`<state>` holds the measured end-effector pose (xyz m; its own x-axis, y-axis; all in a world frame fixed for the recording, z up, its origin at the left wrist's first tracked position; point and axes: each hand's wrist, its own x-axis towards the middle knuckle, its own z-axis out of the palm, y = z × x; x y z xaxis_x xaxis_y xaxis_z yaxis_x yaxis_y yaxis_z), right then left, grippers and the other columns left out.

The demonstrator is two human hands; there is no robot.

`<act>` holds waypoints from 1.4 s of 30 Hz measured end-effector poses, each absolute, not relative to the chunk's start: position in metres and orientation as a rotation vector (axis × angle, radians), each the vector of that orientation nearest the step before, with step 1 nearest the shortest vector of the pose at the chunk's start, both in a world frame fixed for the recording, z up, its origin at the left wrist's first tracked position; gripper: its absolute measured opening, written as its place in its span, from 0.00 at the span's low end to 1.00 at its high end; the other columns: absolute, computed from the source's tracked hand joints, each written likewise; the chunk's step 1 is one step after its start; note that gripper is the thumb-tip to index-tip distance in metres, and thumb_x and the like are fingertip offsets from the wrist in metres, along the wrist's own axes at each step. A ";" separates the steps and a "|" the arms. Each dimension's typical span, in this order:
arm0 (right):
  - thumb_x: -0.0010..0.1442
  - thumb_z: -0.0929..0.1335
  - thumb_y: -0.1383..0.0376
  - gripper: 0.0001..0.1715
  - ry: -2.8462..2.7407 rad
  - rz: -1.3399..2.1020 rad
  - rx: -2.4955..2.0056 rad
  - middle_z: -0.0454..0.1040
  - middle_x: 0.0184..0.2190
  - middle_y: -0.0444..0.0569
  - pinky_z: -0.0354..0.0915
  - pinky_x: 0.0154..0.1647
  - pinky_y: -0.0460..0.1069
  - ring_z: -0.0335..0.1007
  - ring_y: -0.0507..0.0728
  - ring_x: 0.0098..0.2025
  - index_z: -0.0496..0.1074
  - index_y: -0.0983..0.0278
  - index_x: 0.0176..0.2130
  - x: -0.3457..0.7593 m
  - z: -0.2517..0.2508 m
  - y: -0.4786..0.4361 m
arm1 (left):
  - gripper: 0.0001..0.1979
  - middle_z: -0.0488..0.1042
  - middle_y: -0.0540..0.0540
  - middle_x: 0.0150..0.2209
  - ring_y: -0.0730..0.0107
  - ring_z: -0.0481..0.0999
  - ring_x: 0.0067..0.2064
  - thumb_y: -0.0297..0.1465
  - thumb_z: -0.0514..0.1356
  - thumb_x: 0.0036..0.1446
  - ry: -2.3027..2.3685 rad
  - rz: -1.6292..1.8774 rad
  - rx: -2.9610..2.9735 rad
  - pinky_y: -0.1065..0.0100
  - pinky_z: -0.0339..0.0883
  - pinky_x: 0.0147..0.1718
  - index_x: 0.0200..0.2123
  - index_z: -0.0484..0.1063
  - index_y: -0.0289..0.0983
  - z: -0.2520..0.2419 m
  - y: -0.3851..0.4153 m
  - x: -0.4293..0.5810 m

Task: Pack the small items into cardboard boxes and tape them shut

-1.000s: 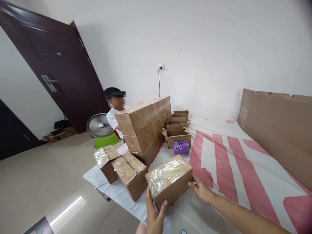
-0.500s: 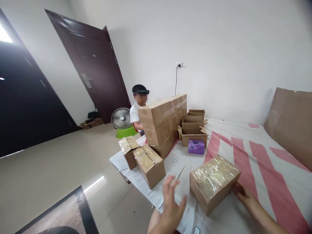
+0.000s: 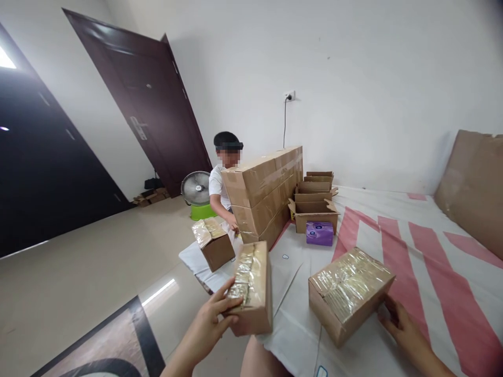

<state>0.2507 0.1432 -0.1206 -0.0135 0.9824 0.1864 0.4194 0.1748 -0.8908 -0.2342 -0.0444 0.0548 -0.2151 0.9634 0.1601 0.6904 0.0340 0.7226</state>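
Middle box (image 3: 257,314) comes nearer, turned — our left hand (image 3: 212,320), part open, pinches its near corner, fingers on top, thumb on end, likely to steer it. Our right hand (image 3: 396,320), half curled, sits at right box (image 3: 346,298), maybe to steady it; grip unclear. Right box lies on cloth (image 3: 291,322), middle box by cloth's edge.

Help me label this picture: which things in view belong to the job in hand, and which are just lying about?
Likely in the job:
left box, touched by left hand
right box, at right hand
third box
box stack
open boxes

Likely just lying about:
purple pack
fan
cardboard panel
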 end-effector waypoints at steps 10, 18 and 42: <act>0.44 0.68 0.47 0.39 -1.598 0.818 -1.427 0.71 0.57 0.61 0.62 0.60 0.62 0.66 0.71 0.58 0.67 0.60 0.52 0.253 -0.117 0.142 | 0.26 0.53 0.45 0.69 0.48 0.49 0.69 0.45 0.61 0.56 2.591 0.989 1.537 0.51 0.50 0.64 0.57 0.69 0.44 0.087 0.048 -0.255; 0.49 0.65 0.49 0.38 -1.704 0.663 -1.461 0.71 0.56 0.62 0.61 0.60 0.62 0.68 0.69 0.57 0.65 0.64 0.55 0.244 -0.107 0.135 | 0.40 0.45 0.26 0.69 0.19 0.37 0.67 0.52 0.62 0.47 3.068 0.710 0.845 0.26 0.40 0.55 0.56 0.68 0.29 0.101 0.131 -0.319; 0.52 0.63 0.55 0.36 -1.581 0.588 -1.509 0.70 0.56 0.59 0.60 0.59 0.62 0.65 0.67 0.58 0.64 0.66 0.58 0.225 -0.100 0.118 | 0.29 0.64 0.45 0.62 0.49 0.68 0.58 0.47 0.63 0.48 2.026 0.554 2.489 0.55 0.68 0.52 0.55 0.68 0.48 0.066 -0.027 -0.309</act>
